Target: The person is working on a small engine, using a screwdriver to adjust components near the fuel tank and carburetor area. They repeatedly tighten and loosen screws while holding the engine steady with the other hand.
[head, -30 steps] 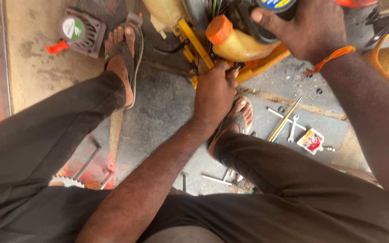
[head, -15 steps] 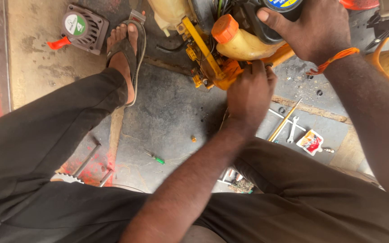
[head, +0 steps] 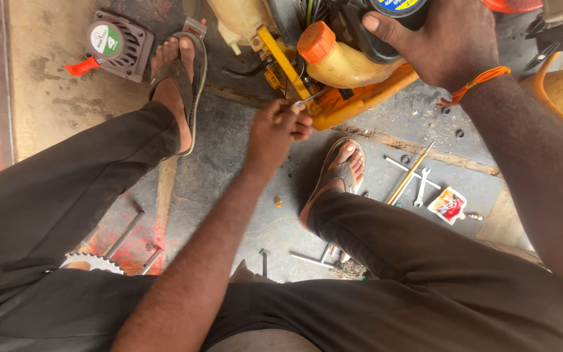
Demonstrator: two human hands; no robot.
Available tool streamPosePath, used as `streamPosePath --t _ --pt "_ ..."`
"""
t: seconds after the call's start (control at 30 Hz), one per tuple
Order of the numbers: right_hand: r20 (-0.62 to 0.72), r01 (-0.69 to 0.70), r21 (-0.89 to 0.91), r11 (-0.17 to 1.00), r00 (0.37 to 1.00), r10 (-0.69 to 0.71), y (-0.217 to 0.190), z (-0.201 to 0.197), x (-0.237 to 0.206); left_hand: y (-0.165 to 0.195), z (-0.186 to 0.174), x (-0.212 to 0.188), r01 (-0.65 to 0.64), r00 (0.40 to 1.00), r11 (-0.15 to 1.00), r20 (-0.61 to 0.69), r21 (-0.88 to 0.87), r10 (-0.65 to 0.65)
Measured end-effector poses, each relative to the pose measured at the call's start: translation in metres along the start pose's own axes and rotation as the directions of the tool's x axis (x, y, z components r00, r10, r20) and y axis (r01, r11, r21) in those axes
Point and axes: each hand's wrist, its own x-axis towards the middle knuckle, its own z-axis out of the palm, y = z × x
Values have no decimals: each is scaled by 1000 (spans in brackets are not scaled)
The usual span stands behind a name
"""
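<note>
Hands (head: 280, 127) on engine (head: 333, 58) (orange-capped)

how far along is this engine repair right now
Done: the grey engine cover is off and lies apart on the floor. In hand: left hand holds a thin metal tool at the yellow machine; right hand steadies it. Left: cover, spanners remain scattered.

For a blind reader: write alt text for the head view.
Seated person's left hand holds a thin metal tool against a yellow small engine, right hand steadying it on top. Wrenches lie on the concrete floor.
</note>
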Motion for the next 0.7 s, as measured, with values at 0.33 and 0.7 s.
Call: streamPosePath --t 0.33,0.7 --pt "-10 15 -28 999 1000 -16 1 3 -1 -14 -31 14 54 996 987 59 150 -64" --pt "-17 57 -22 998 998 -57 3 6 -1 -14 -45 25 36 994 999 105 15 -38"
